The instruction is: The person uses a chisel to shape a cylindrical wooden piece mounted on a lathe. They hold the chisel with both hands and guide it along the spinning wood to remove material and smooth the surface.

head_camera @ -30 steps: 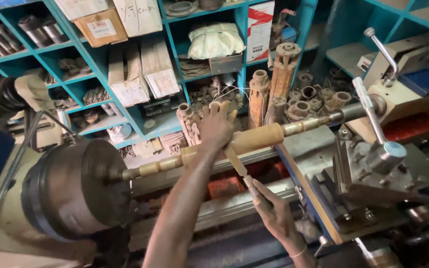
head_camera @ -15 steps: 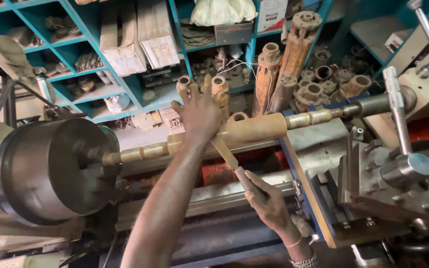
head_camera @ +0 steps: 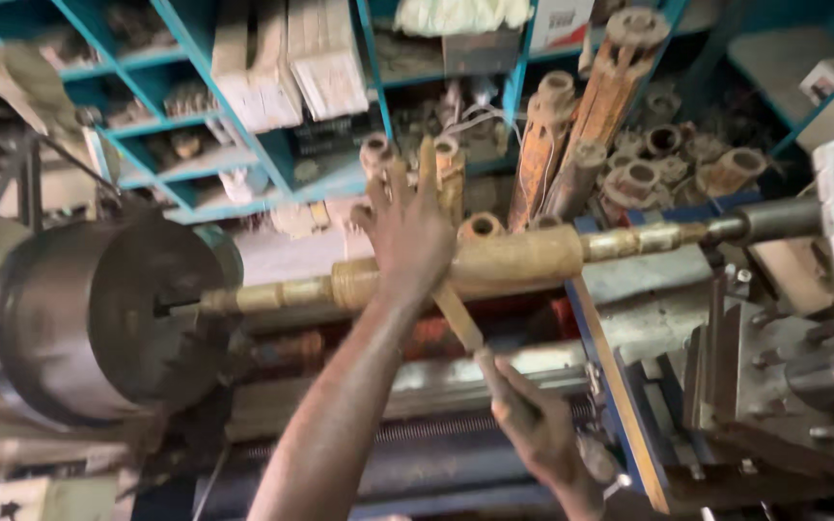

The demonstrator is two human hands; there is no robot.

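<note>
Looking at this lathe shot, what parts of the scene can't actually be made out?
- Head view: the tool's tip where it meets the wooden workpiece is covered by the left hand.
- The right hand is motion-blurred, so its grip on the handle is unclear.
- Whether the workpiece is turning cannot be told from one picture.
- The chuck runs past the left edge.
- Small items on the blue shelves are too blurred to identify.

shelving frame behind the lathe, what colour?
Blue-teal shelving frame, clearest in the head view.
</note>
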